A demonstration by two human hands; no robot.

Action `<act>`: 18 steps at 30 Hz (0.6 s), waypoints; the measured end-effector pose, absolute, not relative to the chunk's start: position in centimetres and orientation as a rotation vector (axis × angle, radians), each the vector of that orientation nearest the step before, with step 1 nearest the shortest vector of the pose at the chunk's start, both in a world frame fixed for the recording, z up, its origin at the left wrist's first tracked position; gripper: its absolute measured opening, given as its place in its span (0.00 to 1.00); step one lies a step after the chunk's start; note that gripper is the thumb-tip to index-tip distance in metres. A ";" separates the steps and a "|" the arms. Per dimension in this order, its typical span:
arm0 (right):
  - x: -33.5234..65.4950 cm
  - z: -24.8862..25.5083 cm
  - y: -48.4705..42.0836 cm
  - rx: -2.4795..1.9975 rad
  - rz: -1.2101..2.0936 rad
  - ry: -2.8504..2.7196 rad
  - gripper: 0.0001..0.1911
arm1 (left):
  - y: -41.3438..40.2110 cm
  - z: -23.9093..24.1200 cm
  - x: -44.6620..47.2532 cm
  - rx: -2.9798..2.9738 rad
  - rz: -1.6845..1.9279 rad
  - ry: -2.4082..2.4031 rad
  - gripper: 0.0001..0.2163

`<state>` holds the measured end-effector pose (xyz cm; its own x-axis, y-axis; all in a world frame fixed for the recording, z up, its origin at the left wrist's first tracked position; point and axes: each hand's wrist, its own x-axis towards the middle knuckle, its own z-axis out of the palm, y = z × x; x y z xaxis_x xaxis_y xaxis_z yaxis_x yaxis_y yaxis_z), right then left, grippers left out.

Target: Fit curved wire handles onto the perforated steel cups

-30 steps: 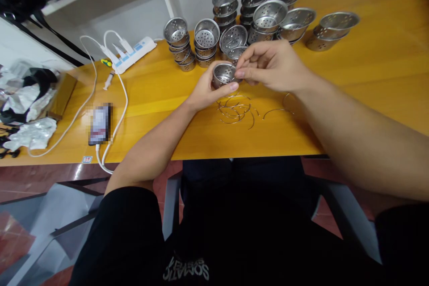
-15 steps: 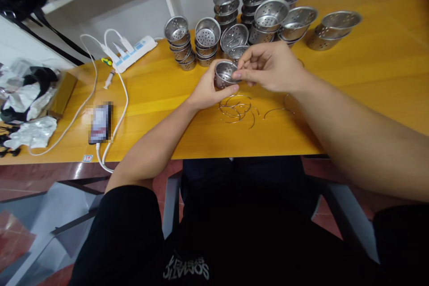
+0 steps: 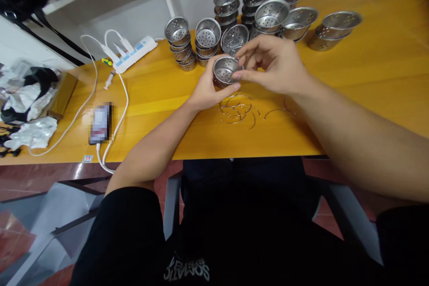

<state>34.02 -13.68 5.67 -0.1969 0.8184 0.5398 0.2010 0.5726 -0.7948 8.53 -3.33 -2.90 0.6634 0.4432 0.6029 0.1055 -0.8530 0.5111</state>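
A small perforated metal cup [image 3: 225,70] is held above the table, its open top tilted toward me. My left hand [image 3: 208,87] wraps round its left side and underside, with the thumb along the front. At the cup's right rim, my right hand [image 3: 273,65] has its thumb and fingers curled in; whatever is between them is too small or hidden to make out. Below the hands lie several thin curved metal wires [image 3: 236,109] in a loose heap. Another bent wire [image 3: 276,109] rests to their right, partly behind my right forearm.
Stacks of similar perforated cups [image 3: 208,33] stand along the back, more cups [image 3: 337,29] farther right. A white power strip [image 3: 136,55], a syringe [image 3: 109,79] and a phone [image 3: 100,123] with white cables lie to the left. Plastic bags [image 3: 33,132] sit at the far left.
The cup has tipped a little toward me, showing more of its inside, and risen slightly. My right hand has shifted slightly with its fingers more spread. The wires have not moved.
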 end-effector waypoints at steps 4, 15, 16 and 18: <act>34.6 6.1 -14.0 -0.931 0.504 -1.767 0.25 | -2.9 -3.0 8.7 2.416 1.106 0.502 0.48; 34.0 6.8 -14.9 -0.966 0.543 -1.795 0.18 | -1.1 -4.9 8.6 2.482 1.100 0.460 0.50; 34.1 6.6 -14.8 -0.969 0.527 -1.799 0.17 | -1.1 -4.9 8.6 2.487 1.091 0.453 0.50; 34.4 6.3 -14.4 -0.961 0.488 -1.815 0.15 | -1.1 -4.9 8.6 2.475 1.104 0.433 0.50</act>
<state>34.45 -14.37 6.25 -0.1999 0.7911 0.5780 0.3946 0.6050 -0.6916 8.62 -1.06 -4.90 0.6410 0.4290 0.6364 0.1175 -0.8743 0.4710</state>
